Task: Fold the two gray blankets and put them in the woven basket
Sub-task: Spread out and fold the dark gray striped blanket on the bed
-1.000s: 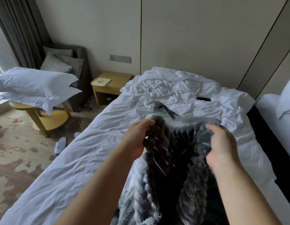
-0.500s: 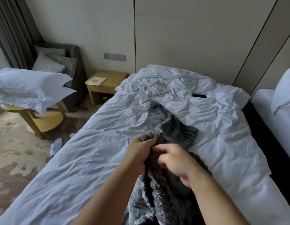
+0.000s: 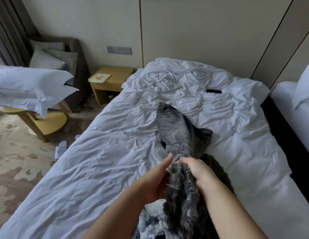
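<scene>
Currently, head view; gray blanket (image 3: 177,135) lies bunched on the white bed (image 3: 98,161), running from frame centre down to 6 o'clock, where it leaves the view between the forearms; its ribbed far end rests flat on the sheet at roughly 12 o'clock from the hands, the fluffy darker part is gathered up near them.

Right hand (image 3: 198,171): fingers curled round a bunched ridge of the blanket, knuckles up, gripping it; index finger tip points toward 10 o'clock.

Left hand (image 3: 155,181): palm lies against the blanket's left side; thumb straight, pointing to 1 o'clock; fingers hidden behind the fabric, so cannot tell whether they are spread or pinching.

Hands sit just beside each other, the fabric between them.

Surroundings: small dark flat object (image 3: 213,91) on the sheet at 1 o'clock from the blanket, well apart from it; wooden nightstand (image 3: 115,83) at 11 o'clock, touching the bed's head corner, a card (image 3: 99,77) on top; gray armchair (image 3: 77,69) with cushions (image 3: 50,61) at 10 o'clock; two white pillows (image 3: 29,87) stacked on a round yellow worktop (image 3: 46,123) at 9 o'clock; white slippers (image 3: 61,149) on the patterned carpet (image 3: 15,169) beside the bed; second bed (image 3: 288,104) at 3 o'clock.
</scene>
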Action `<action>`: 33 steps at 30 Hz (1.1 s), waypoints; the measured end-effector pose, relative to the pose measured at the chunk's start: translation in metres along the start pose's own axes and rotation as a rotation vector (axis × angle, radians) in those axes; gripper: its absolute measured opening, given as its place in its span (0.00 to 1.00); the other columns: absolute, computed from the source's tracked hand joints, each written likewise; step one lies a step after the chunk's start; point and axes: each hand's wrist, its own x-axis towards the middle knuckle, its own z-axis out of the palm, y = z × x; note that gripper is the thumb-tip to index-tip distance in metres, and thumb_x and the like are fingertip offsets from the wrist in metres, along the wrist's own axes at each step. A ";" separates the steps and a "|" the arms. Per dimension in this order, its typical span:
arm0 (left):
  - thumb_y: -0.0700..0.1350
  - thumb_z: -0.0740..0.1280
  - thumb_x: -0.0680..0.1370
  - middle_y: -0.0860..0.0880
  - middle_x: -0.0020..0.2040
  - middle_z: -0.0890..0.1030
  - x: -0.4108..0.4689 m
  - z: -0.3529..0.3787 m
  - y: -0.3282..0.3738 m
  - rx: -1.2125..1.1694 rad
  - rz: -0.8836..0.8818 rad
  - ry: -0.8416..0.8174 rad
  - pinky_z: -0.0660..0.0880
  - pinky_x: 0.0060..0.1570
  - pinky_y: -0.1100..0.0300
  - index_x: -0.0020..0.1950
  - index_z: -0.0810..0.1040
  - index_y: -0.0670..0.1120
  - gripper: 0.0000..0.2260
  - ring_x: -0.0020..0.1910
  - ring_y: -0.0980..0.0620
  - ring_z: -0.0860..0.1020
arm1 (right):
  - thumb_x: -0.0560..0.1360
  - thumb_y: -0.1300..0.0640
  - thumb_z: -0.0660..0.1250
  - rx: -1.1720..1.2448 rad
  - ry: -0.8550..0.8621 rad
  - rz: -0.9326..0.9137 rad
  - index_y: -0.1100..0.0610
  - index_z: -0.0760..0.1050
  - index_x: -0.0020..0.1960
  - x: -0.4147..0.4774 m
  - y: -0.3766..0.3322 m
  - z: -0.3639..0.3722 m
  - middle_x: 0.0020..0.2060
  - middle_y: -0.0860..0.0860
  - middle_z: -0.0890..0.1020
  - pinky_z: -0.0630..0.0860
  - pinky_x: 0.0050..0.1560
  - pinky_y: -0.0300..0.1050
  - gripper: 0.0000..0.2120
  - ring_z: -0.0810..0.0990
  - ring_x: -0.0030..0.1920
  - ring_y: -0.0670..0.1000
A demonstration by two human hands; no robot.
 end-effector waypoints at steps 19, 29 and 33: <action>0.37 0.61 0.77 0.47 0.29 0.77 0.088 -0.047 -0.035 -0.246 0.146 0.589 0.71 0.26 0.62 0.51 0.77 0.43 0.07 0.23 0.52 0.73 | 0.75 0.43 0.65 0.360 0.073 0.151 0.59 0.84 0.52 0.008 0.059 -0.037 0.49 0.58 0.85 0.78 0.50 0.49 0.21 0.85 0.48 0.58; 0.30 0.55 0.70 0.43 0.31 0.83 0.041 -0.007 0.060 -0.221 0.656 0.265 0.76 0.24 0.58 0.46 0.79 0.54 0.21 0.25 0.46 0.80 | 0.69 0.66 0.65 0.506 0.183 -0.481 0.51 0.81 0.57 -0.017 -0.030 -0.060 0.48 0.52 0.86 0.82 0.45 0.46 0.20 0.85 0.47 0.53; 0.39 0.63 0.71 0.40 0.47 0.84 0.025 0.021 0.085 -0.114 0.625 -0.022 0.79 0.39 0.52 0.56 0.79 0.54 0.17 0.41 0.44 0.83 | 0.66 0.63 0.65 0.454 -0.188 -0.651 0.51 0.81 0.48 -0.046 -0.064 -0.034 0.46 0.52 0.85 0.81 0.44 0.44 0.14 0.84 0.46 0.52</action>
